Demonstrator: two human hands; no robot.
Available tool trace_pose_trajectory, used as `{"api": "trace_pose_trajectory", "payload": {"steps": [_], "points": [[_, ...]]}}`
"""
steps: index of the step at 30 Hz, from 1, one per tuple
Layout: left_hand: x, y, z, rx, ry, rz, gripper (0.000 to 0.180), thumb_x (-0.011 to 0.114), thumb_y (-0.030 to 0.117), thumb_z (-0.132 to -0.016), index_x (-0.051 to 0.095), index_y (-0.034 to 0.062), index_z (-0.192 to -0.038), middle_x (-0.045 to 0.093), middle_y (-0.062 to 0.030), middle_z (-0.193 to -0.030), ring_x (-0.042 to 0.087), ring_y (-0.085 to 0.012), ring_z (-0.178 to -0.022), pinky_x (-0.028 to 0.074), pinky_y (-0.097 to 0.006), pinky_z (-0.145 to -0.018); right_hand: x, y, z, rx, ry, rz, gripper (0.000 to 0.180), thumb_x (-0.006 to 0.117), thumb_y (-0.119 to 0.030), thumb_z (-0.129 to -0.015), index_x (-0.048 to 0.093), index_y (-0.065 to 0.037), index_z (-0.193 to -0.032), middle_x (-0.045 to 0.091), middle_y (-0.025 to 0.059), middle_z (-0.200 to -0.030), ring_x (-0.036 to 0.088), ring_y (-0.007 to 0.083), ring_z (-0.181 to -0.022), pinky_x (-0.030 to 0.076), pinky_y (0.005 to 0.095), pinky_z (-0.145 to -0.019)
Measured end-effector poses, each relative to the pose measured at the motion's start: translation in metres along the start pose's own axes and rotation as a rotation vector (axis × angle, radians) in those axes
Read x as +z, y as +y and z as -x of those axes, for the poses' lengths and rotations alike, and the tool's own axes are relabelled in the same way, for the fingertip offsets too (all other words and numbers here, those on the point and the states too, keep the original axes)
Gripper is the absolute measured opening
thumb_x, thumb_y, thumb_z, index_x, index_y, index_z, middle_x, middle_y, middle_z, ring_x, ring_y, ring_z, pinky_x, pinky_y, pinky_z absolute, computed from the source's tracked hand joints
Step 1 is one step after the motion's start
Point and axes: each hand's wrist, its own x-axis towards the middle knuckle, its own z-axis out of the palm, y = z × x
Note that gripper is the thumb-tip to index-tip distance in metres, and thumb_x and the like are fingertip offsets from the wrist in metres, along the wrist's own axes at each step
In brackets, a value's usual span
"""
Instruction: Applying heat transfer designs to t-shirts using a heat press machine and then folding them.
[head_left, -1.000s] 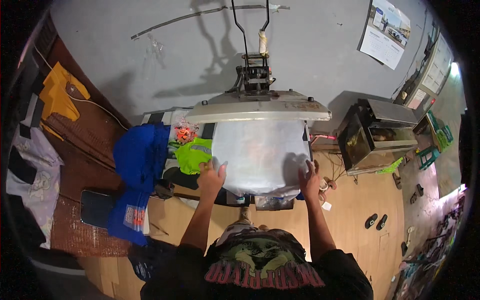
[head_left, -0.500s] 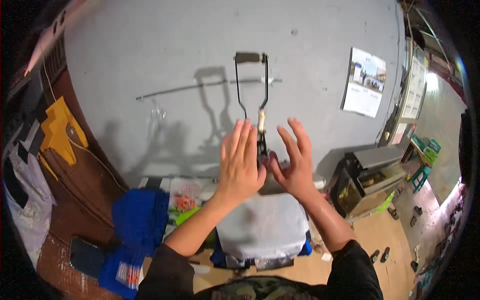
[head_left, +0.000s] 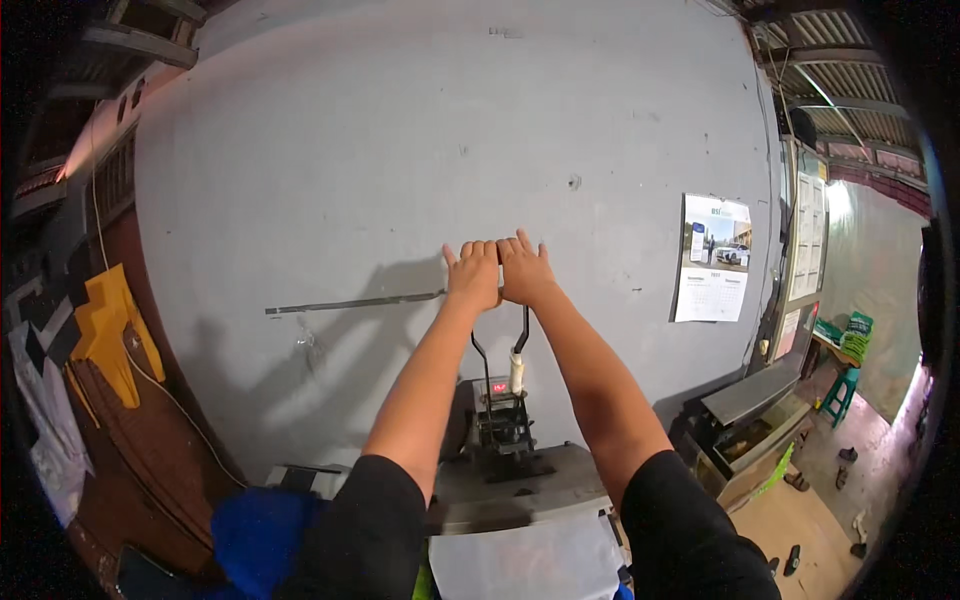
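Observation:
Both arms reach up and forward to the raised U-shaped lever handle of a heat press. My left hand is closed over the left part of its grip bar, thumb sticking out to the side. Right beside it, my right hand closes over the other part, with some fingers lifted. Most of the bar is hidden beneath them. Below stands the black linkage of the press, with a small red-lit display. In front of its dark plate lies a pale flat sheet or cloth.
Behind the press rises a grey wall with a dark strip and a calendar. Blue cloth is bundled at the lower left. Yellow cloth hangs farther left. A dark open-topped cabinet stands at the right, with a green stool beyond.
Both hands have gone from open, in front of the press, up onto the handle's grip bar. The view has tilted upward, showing more wall and roof.

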Motion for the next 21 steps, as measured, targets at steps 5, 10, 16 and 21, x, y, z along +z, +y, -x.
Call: {"api": "trace_pose_trajectory", "payload": {"steps": [5,10,16,21], "points": [[-0.01,0.013,0.01,-0.046,0.0,-0.108,0.035,0.069,0.01,-0.07,0.06,0.0052,-0.104,0.066,-0.0148,-0.106,0.062,-0.0263,-0.103,0.025,-0.052,-0.114,-0.001,-0.005,0.007,0.01,-0.028,0.135,0.048,0.067,-0.019,-0.077,0.052,-0.006,-0.12,0.058,0.0111,-0.12,0.052,0.0286,-0.117,0.037,0.0515,-0.105],[-0.057,0.028,0.044,0.058,-0.184,-0.005,0.019,0.067,0.011,-0.066,0.066,0.0049,-0.084,0.068,-0.016,-0.078,0.067,-0.0304,-0.077,0.029,-0.05,-0.113,-0.055,-0.015,0.056,-0.082,-0.031,-0.067,0.036,0.07,-0.027,-0.073,0.059,-0.006,-0.099,0.066,0.0136,-0.097,0.062,0.0309,-0.101,0.035,0.0503,-0.109],[-0.118,0.069,0.153,0.287,-0.498,0.266,0.026,0.067,0.024,-0.066,0.06,-0.0002,-0.058,0.061,-0.0195,-0.06,0.062,-0.0386,-0.066,0.038,-0.046,-0.107,-0.137,-0.047,0.17,-0.414,-0.37,-0.04,0.018,0.067,-0.024,-0.072,0.068,-0.007,-0.074,0.069,0.0132,-0.075,0.068,0.0292,-0.073,0.042,0.0417,-0.1],[-0.125,0.117,0.267,0.078,-0.909,0.575,0.027,0.064,0.023,-0.07,0.061,-0.0011,-0.059,0.062,-0.0196,-0.06,0.062,-0.0405,-0.066,0.053,-0.044,-0.077,-0.138,-0.078,0.275,-0.406,-0.877,-0.369,0.03,0.066,-0.034,-0.074,0.069,-0.004,-0.073,0.069,0.0158,-0.077,0.068,0.0327,-0.079,0.052,0.0438,-0.084]]}}
